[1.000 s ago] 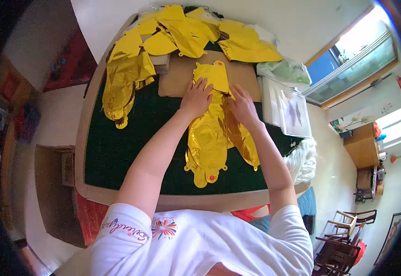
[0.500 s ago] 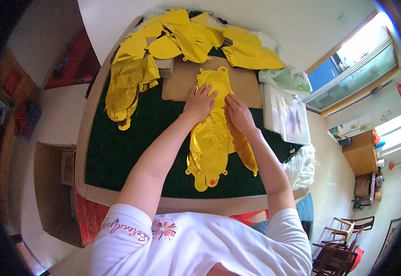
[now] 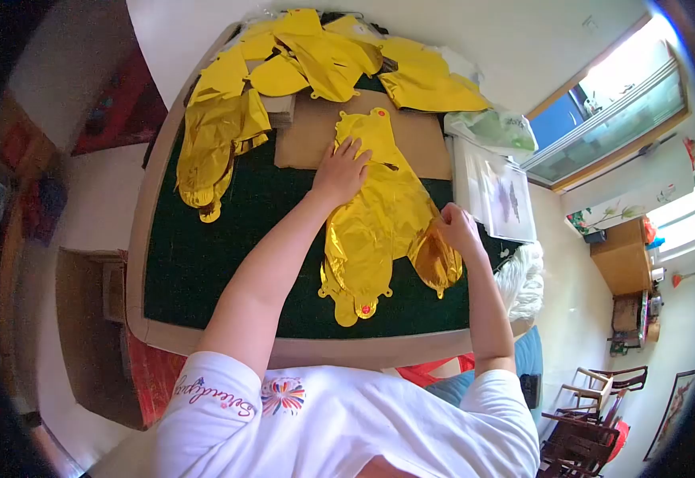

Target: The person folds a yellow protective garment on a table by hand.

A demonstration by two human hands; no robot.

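A flat gold foil balloon lies on the dark green mat, with small tabs at its ends and a red dot near the top and bottom. My left hand rests on its upper left part, fingers stretched out over the foil. At the right edge my right hand is closed in a pinch on a side lobe of the balloon, which is spread out to the right. The fingertips of that hand are partly hidden.
More gold foil balloons are piled along the table's far side, with others at the left. A cardboard sheet lies beneath the balloon's top. Plastic sleeves and white string sit at the right edge.
My right hand has moved right and toward me, pulling the balloon's folded side lobe outward so it lies wider. My left hand stays on the foil, shifted slightly.
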